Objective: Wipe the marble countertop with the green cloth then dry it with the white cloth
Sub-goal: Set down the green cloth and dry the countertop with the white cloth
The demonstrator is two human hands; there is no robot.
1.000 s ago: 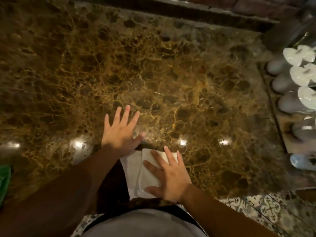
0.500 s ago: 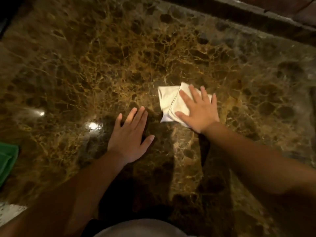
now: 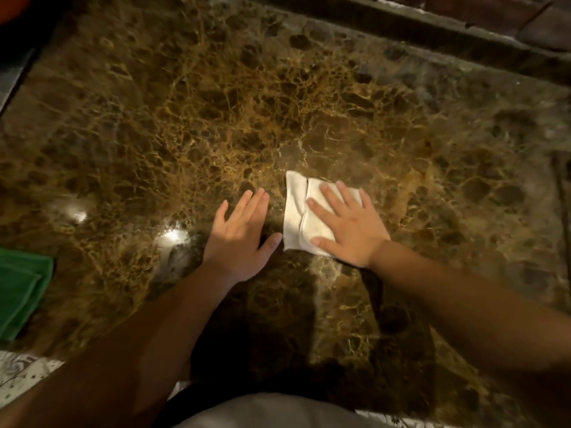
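A folded white cloth (image 3: 296, 211) lies flat near the middle of the brown marble countertop (image 3: 216, 103). My right hand (image 3: 349, 225) presses on it with straight, spread fingers and covers its right half. Just to its left, my left hand (image 3: 239, 236) rests palm down on the bare marble, fingers straight, its thumb tip close to the cloth's lower left corner. The folded green cloth (image 3: 21, 288) lies at the left edge of the countertop, apart from both hands and partly cut off by the frame.
A raised dark ledge (image 3: 432, 29) runs along the far side of the countertop. Patterned floor tiles (image 3: 21, 372) show past the near edge at lower left. Ceiling lights reflect on the marble left of my left hand.
My right hand has pushed the white cloth away from the near edge to the middle of the counter, then drawn it back a little. My left hand stayed flat on the marble beside it.
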